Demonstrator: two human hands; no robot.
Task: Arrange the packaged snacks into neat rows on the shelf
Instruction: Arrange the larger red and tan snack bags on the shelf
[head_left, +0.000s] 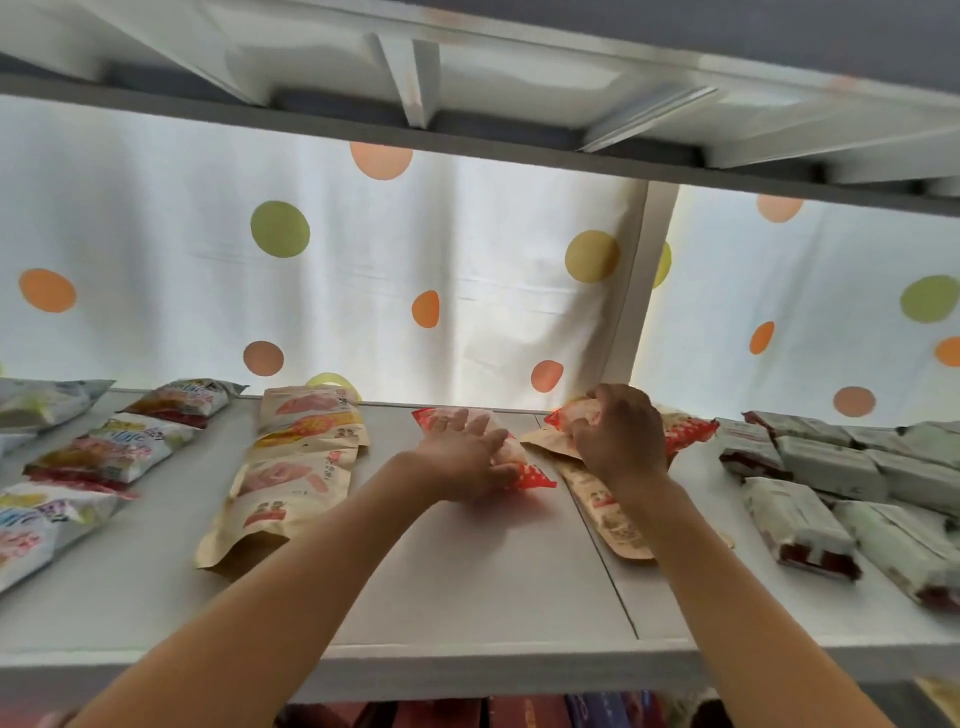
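On the white shelf (467, 582) lie rows of snack packs. My left hand (467, 454) lies flat, fingers spread, on a red-and-clear snack pack (535, 475) near the shelf's middle. My right hand (618, 436) grips a second red-and-clear pack (691, 428), which rests on top of brown paper pouches (608, 512). To the left a column of overlapping brown pouches (296, 467) runs front to back.
Colourful chip bags (104, 452) line the left end. White-and-maroon wrapped bars (831, 478) fill the right end. A dotted white curtain (363, 270) hangs behind, an upright post (644, 291) stands at the back, and another shelf (467, 93) is overhead. More goods show below the front edge.
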